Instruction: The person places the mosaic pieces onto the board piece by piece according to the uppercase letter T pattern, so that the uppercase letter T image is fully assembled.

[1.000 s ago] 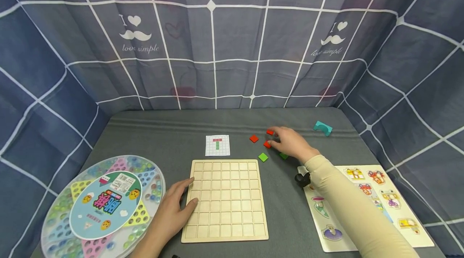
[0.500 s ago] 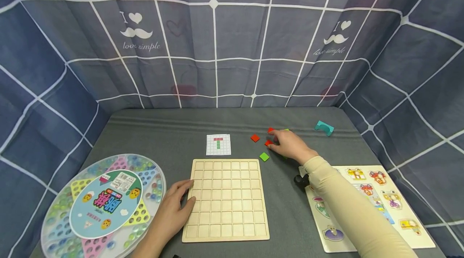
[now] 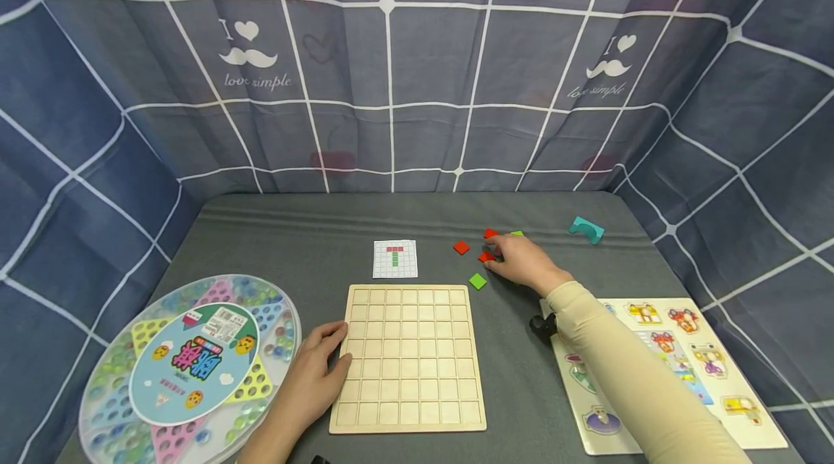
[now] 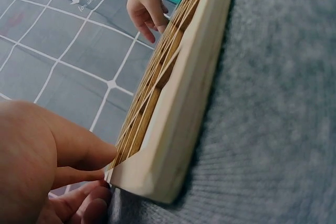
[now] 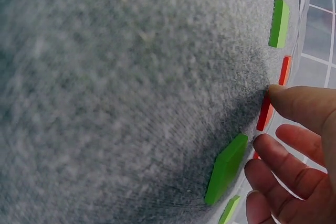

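My right hand (image 3: 523,261) is low over the small square tiles at the back right of the table. Between its thumb and a fingertip it pinches a red tile (image 5: 265,111) that still lies on the cloth. Other red tiles (image 3: 461,247) lie around it, with a green tile (image 3: 478,281) nearer me and another green tile (image 5: 227,170) beside the fingers. My left hand (image 3: 316,370) rests at the left edge of the wooden grid board (image 3: 409,359), its thumb and forefinger touching the rim. Behind the board lies a pattern card (image 3: 394,259) with a red and green T.
A round marble game box (image 3: 195,363) stands at the left, beside my left forearm. A picture puzzle board (image 3: 704,377) lies under my right sleeve. Farther back is a teal arch block (image 3: 587,229). Checked curtains (image 3: 430,73) enclose the table.
My right hand has settled closer round the red tile, and a green tile behind it shows now. The left thumb has drawn back slightly to the board's edge. The view has shifted a little.
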A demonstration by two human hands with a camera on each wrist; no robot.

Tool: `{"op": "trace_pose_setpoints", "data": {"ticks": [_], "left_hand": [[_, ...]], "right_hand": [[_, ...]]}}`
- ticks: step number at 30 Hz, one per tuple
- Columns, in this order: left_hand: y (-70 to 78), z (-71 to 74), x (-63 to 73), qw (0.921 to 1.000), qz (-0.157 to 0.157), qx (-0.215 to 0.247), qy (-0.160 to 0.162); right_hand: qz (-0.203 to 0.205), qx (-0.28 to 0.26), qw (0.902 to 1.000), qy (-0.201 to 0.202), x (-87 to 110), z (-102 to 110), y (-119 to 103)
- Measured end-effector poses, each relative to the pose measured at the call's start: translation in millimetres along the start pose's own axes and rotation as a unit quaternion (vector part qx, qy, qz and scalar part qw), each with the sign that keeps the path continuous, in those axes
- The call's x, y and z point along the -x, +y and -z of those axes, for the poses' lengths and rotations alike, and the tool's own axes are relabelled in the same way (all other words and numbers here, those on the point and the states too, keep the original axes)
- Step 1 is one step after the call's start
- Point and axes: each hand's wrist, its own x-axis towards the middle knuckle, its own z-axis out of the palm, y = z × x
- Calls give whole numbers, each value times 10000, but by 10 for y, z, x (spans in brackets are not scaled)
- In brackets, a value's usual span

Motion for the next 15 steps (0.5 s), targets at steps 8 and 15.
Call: {"op": "trace_pose_setpoints", "data": {"ticks": [8,15], "left_hand": [[-1,-10,0,10000,-53,-30,62],[-13,-13,-3,10000,-12,-39,69]], "right_hand": [[18,40,9998,177,-10,-22,3],[-1,10,9992,392,10,-10,15]]}}
